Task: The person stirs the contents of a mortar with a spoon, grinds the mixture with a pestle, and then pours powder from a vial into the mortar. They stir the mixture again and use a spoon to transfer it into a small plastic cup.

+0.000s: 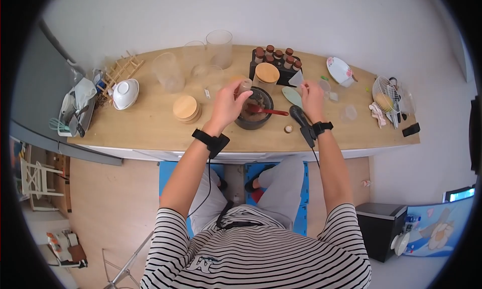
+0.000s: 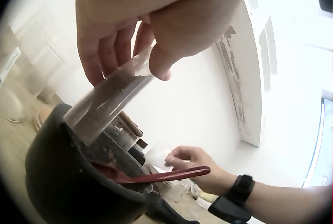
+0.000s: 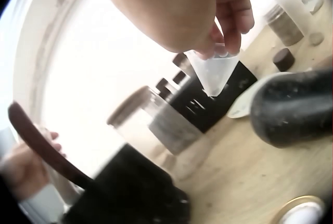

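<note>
My left hand [image 1: 227, 105] grips a clear glass bottle [image 2: 106, 102] with brown powder inside. The bottle slants down over the dark pot [image 2: 78, 182], its lower end at the rim. A red spoon [image 1: 271, 111] leans in the pot, and brown contents [image 1: 251, 117] cover the bottom. Right of the pot, my right hand [image 1: 313, 100] pinches a small translucent funnel [image 3: 213, 73] by its wide rim, narrow end downward. The funnel hangs in front of the black rack [image 3: 190, 96] of brown-capped bottles. Below my right hand lies the pot's black handle [image 1: 300, 119].
A wooden-lidded jar [image 1: 266, 73] stands right behind the pot, with a pale green dish [image 1: 291, 96] beside it. Another wooden-lidded jar [image 1: 186, 108] is at left, near tall clear containers [image 1: 219, 48]. A small cap [image 1: 288, 129] lies near the front edge.
</note>
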`<state>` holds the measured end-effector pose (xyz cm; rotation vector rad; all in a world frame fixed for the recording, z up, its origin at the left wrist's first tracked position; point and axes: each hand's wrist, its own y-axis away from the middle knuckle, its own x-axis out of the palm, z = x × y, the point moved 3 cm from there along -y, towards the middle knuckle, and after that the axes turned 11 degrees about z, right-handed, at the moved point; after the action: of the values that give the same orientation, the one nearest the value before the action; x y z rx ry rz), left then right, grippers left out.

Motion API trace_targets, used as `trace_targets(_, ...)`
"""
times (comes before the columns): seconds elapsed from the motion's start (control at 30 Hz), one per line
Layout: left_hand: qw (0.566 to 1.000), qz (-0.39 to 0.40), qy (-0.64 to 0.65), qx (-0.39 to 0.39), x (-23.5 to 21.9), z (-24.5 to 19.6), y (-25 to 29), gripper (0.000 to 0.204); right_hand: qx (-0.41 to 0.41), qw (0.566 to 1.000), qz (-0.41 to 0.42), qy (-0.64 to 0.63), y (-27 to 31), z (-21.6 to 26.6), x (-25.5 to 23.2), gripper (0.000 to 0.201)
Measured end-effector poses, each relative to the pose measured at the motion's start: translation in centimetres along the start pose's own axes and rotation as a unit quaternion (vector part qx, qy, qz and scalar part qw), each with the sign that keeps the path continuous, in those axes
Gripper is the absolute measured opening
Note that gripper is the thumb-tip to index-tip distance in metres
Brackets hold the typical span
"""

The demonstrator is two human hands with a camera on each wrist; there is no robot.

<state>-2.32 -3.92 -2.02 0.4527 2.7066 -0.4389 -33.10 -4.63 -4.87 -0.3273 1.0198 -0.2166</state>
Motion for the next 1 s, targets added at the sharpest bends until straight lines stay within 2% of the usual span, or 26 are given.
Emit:
trace_targets(0.03, 1.000, 0.002, -0.002, 0.005, 0.1, -0.1, 0.0, 0.036, -0.024, 0.999, -0.023, -0.034, 0.3, 2.2, -1.8, 0.011)
trace_targets(0.13, 0.998, 0.026, -0.050, -0.001, 0.3, -1.1, 0.0, 0.037, -0.109, 0.986, -0.019, -0.126, 1.2, 9.6, -4.8, 0.005)
trace_targets(0.23, 0.998, 0.018, -0.056, 0.013, 0.7, -1.7, 0.2, 0.039, -0.194, 0.974, -0.004, -0.121, 2.2, 14.0, -5.6, 0.006)
trace_targets(0.33, 0.996, 0.014, -0.071, 0.043, 1.0, -1.6, 0.2, 0.041, -0.243, 0.966, 0.024, -0.083, 2.6, 14.8, -5.1, 0.007)
trace_targets(0.43, 0.996, 0.008, -0.069, 0.052, 1.0, -1.4, 0.3, 0.041, -0.276, 0.960, 0.017, -0.051, 2.8, 15.4, -5.1, 0.007)
trace_targets(0.53, 0.994, 0.016, -0.085, 0.070, 0.9, -1.9, 0.3, 0.041, -0.283, 0.958, 0.034, -0.018, 2.8, 15.7, -5.3, 0.011)
trace_targets(0.73, 0.993, 0.013, -0.085, 0.087, 0.9, -2.5, 0.4, 0.041, -0.222, 0.973, 0.011, -0.065, 2.5, 16.3, -6.0, 0.012)
trace_targets(0.83, 0.994, 0.016, -0.078, 0.073, 1.1, -2.6, 0.4, 0.041, -0.265, 0.964, 0.021, -0.025, 2.5, 16.5, -5.6, 0.010)
trace_targets(0.93, 0.994, 0.019, -0.071, 0.077, 1.1, -2.5, 0.5, 0.040, -0.270, 0.963, 0.020, -0.007, 2.3, 16.3, -5.5, 0.009)
trace_targets(1.0, 0.995, 0.027, -0.069, 0.072, 1.2, -2.5, 0.6, 0.039, -0.266, 0.963, 0.040, -0.007, 2.2, 16.0, -5.5, 0.017)
